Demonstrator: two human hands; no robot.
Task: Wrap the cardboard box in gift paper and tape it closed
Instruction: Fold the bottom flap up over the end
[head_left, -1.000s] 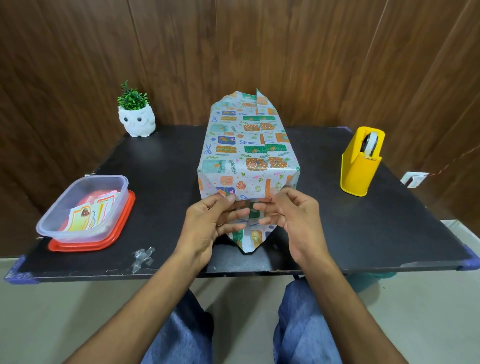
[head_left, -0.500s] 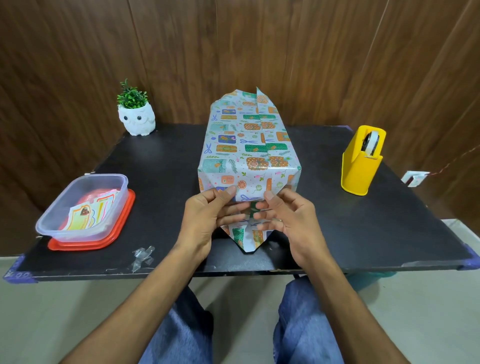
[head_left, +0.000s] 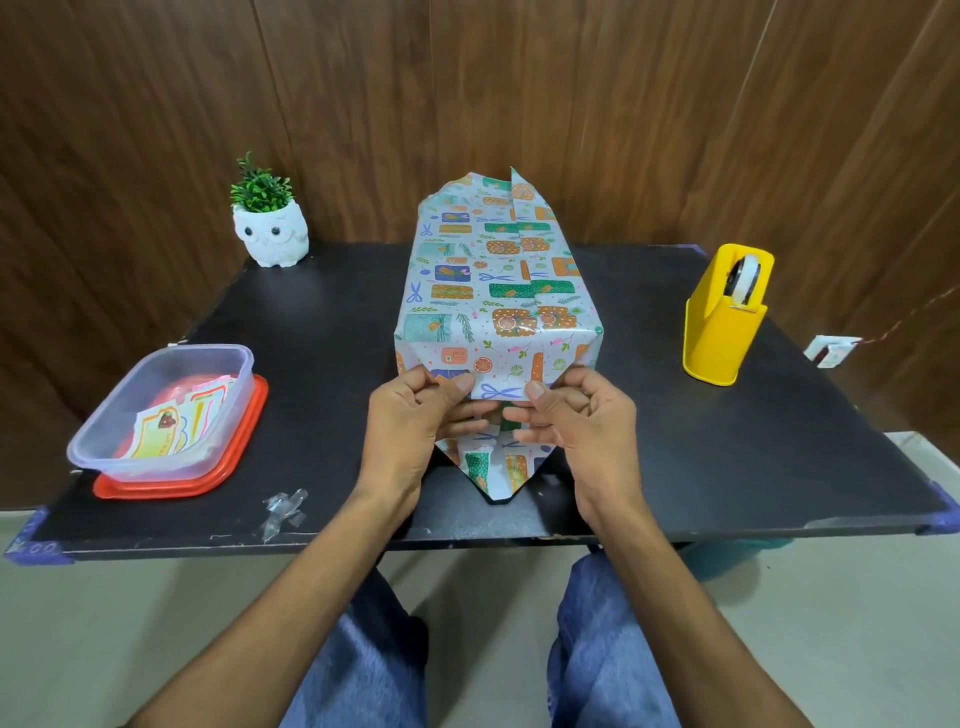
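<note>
Black table (head_left: 311, 322); left grip (head_left: 410, 421), right grip (head_left: 587, 415) pinch near-end flap of gift paper (head_left: 493, 291).

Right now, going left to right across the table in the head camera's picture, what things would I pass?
Clear plastic container → owl planter → gift-wrapped box → yellow tape dispenser.

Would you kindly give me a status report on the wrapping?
Left hand and right hand pinch gift paper at near end. Far end unfolded. Tape dispenser stands apart, right.
</note>
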